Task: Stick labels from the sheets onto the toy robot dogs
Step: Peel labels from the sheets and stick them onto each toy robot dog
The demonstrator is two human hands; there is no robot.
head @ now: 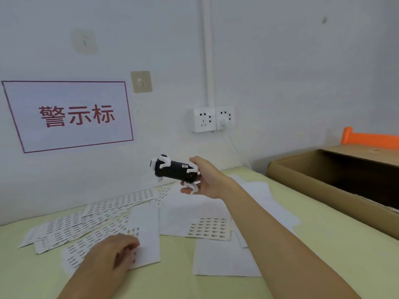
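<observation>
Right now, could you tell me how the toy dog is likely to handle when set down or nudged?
The toy dog is probably light: the right hand holds it up by one end alone. Its rounded black body might roll if laid on its side. The thin white legs look like the fragile part.

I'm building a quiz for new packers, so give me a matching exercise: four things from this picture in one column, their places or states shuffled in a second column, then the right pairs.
Things:
1. toy robot dog
2. left hand
3. cardboard box
4. wall sign

Places or states:
A. open, at the table's right edge
B. red characters, on the wall at left
C. held in the air by the right hand
D. resting on a label sheet

Pairs: 1-C, 2-D, 3-A, 4-B
</observation>
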